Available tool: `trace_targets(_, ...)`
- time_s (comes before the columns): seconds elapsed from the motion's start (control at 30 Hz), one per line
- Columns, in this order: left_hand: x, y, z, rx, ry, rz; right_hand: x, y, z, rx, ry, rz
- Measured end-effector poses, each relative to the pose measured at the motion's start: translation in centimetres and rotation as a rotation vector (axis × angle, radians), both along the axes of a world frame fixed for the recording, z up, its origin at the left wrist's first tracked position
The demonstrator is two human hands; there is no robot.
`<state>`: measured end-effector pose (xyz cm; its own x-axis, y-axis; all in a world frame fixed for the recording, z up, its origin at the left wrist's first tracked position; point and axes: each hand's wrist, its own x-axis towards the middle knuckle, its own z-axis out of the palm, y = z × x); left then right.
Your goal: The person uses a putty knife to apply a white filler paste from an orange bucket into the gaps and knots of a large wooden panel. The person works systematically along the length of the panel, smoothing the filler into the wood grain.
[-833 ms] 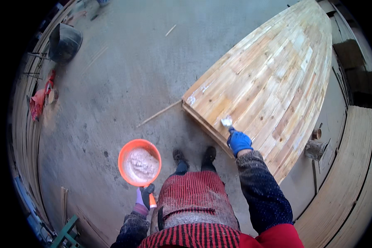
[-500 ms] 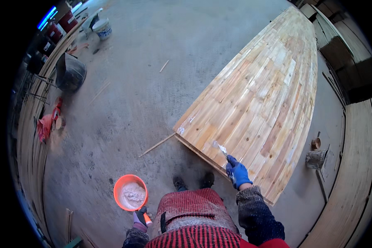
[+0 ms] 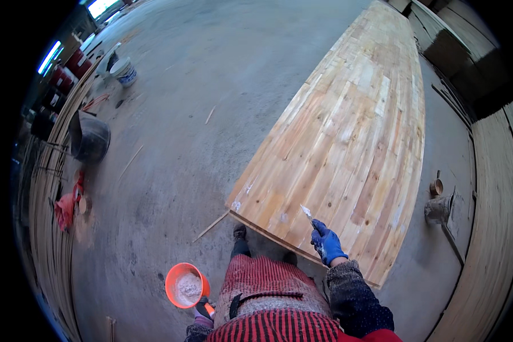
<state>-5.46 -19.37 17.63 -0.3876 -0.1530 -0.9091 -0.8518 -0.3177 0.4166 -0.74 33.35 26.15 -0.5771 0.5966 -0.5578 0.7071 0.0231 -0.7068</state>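
Note:
My right hand, in a blue glove, is closed round a putty knife with white paste on its blade. The blade is over the near end of a long panel of wood strips; whether it touches the surface I cannot tell. White smears mark the panel's near left corner and a spot left of the knife. Down at the lower left, my gloved left hand grips the handle of an orange dipper. Pinkish-white putty lies inside it.
Left of the panel's near corner, a thin wood stick lies on the floor. A dark bucket and a white bucket stand farther left. To the right are a grey bucket and stacked boards.
My view has shifted forward along the panel. The knife, its blade now pointing up and left, has come away from the smeared spot. The dipper stays in my left hand.

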Motion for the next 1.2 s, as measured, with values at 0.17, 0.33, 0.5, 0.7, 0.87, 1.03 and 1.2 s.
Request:
trace_targets(0.17, -10.2, 0.4, -3.2, 0.051, 0.024, -0.191, -2.8, -0.5, -4.4, 0.033, 0.134, -0.099)
trace_targets(0.33, -22.7, -0.3, -5.7, 0.035, 0.099, -0.379, -8.3, -3.9, 1.7, 0.051, 0.012, -0.174)
trace_targets(0.5, -31.6, 5.7, -4.2, 0.065, 0.102, -0.448, -6.3, -5.7, 0.1, 0.122, 0.052, -0.265)
trace_targets(0.7, -35.1, 12.1, -1.6, 0.115, 0.12, -0.665, -3.5, -8.7, 2.9, 0.075, 0.041, -0.475)
trace_targets(0.87, -35.3, 16.3, 1.7, 0.19, 0.207, -0.796, -0.7, -9.1, -4.7, 0.227, 0.098, -0.479)
trace_targets(1.03, -41.4, 13.3, 4.5, 0.165, 0.174, -0.798, -5.1, -9.4, -5.0, 0.067, 0.158, -0.59)
trace_targets(1.2, -53.3, 11.5, 1.1, 0.223, 0.089, -0.616, -16.3, -6.6, -2.7, 0.001, 0.122, -0.712)
